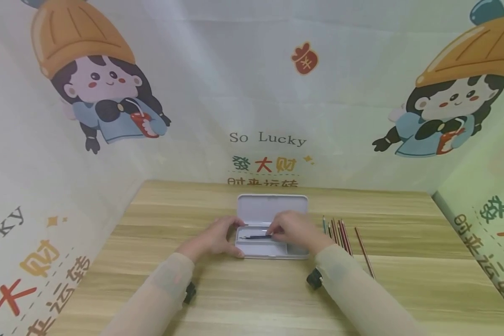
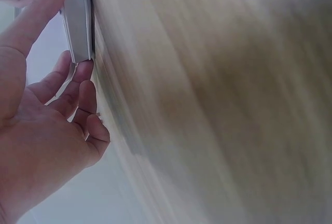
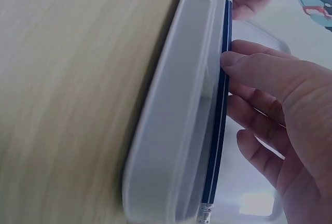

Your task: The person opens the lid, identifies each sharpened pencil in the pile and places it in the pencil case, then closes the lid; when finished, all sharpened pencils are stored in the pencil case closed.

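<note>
A white pencil case point(image 1: 260, 249) lies on the table with its lid point(image 1: 273, 207) raised at the back. My left hand point(image 1: 218, 235) grips its left end, thumb on the near side and fingers on the far side. Over the case's right half, my right hand point(image 1: 296, 228) pinches a dark blue pencil point(image 3: 220, 115) between thumb and fingers. That pencil has a silvery metal end and lies lengthwise along the case. In the head view its left part shows above the rear compartment, while the right hand covers the rest. Whether it touches the case floor, I cannot tell.
Several coloured pencils point(image 1: 342, 235) lie on the wooden table point(image 1: 164, 205) to the right of the case. A single reddish-brown pencil point(image 1: 364, 252) lies farther right. Printed cloth point(image 1: 201, 93) hangs behind the table and at both sides.
</note>
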`<state>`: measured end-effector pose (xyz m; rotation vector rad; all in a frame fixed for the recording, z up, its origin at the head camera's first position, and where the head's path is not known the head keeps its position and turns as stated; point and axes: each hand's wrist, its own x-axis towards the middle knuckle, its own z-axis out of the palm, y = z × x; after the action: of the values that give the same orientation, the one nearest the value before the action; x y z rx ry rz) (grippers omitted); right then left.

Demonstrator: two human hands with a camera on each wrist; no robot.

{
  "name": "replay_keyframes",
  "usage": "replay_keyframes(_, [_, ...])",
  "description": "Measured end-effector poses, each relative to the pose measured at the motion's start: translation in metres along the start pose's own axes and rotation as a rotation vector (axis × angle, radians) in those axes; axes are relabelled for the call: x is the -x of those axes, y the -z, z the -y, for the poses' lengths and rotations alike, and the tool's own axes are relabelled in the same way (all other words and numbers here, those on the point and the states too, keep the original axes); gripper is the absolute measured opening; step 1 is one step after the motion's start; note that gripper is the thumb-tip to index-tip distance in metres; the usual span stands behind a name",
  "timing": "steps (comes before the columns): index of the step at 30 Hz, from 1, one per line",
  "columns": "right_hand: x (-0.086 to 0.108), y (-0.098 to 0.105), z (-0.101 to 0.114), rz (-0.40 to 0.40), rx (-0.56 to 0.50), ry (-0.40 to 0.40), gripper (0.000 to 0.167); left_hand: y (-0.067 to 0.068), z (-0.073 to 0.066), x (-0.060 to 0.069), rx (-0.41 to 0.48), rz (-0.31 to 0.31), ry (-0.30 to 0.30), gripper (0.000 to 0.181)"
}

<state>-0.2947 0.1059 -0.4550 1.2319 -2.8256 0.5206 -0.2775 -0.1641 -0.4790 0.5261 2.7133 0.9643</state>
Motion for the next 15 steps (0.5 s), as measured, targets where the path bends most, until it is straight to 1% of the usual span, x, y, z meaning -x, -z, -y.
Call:
replay_keyframes(3, [-0.006, -0.005, 0.0, 0.03, -0.034, -0.014, 0.012, 0.0, 0.001, 0.0, -0.002, 0.002, 0.0, 0.084])
replay_keyframes(6, [-0.009, -0.009, -0.001, 0.041, -0.055, -0.021, 0.012, 0.001, 0.002, -0.001, -0.006, 0.0, -0.002, 0.083])
replay_keyframes(11, [-0.013, -0.012, 0.001, 0.027, -0.052, -0.009, 0.011, 0.001, 0.002, 0.001, -0.004, -0.007, -0.015, 0.082])
replay_keyframes(15, [-0.013, -0.012, 0.004, 0.023, -0.045, -0.022, 0.009, 0.002, 0.0, 0.002, 0.0, -0.006, -0.019, 0.082])
